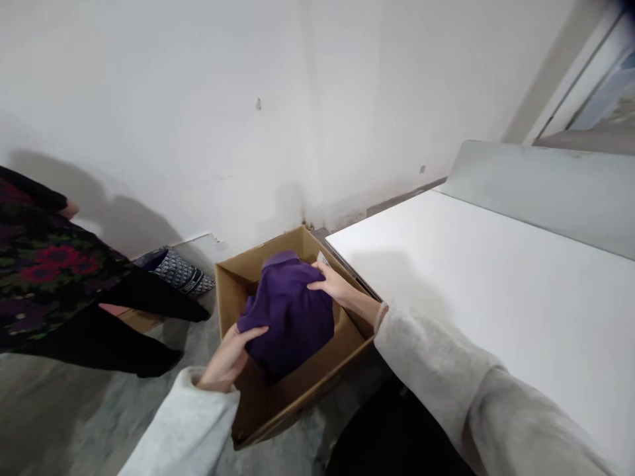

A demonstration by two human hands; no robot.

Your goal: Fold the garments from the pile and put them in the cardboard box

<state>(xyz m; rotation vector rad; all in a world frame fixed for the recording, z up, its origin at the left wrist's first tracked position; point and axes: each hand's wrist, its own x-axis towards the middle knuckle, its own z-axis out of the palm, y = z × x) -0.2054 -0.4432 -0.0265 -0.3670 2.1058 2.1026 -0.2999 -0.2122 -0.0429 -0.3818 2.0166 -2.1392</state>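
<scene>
A folded purple garment is held between my two hands, over and partly inside an open cardboard box. My left hand grips its lower left side, thumb on top and the other fingers mostly hidden beneath. At its upper right, my right hand pinches the cloth between thumb and fingers. A small white tag or paper shows beside the right fingers; I cannot tell whether it is attached to the garment. The cloth hides part of the box's inside.
A white table with a pale upright panel stands right of the box. At left stands a person in a flowered top and black trousers. A patterned bag lies behind them by the white wall.
</scene>
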